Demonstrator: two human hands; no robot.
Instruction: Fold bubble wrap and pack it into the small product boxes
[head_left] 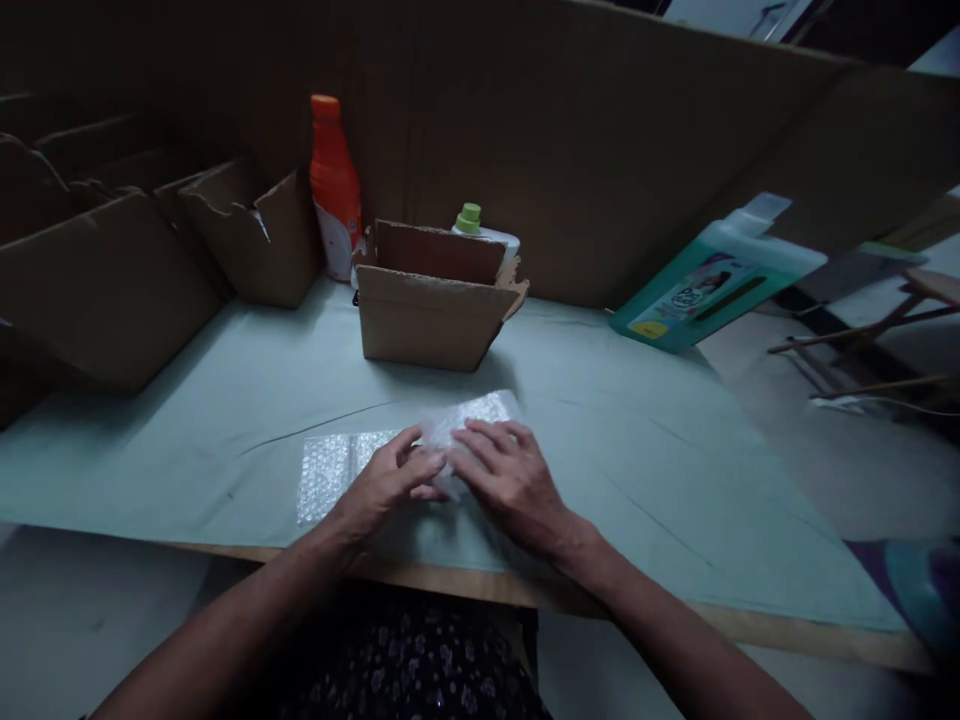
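Note:
Between my hands is a small piece of bubble wrap (491,407), pale and translucent, held just above the table near its front edge. My left hand (394,475) grips its left side with thumb and fingers closed on it. Across its top and right side lie the bent fingers of my right hand (510,480), pressing on it. Whether anything is wrapped inside cannot be made out. Another flat piece of bubble wrap (326,475) lies on the table to the left, partly covered by my left hand and forearm.
Beyond my hands an open cardboard box (427,320) stands on the green-covered table (600,420). Behind it are an orange bottle (334,190) and a green-capped bottle (470,218). Larger cardboard boxes (112,290) stand left. A bottle of green liquid (709,280) is at the right, before a cardboard wall (585,150).

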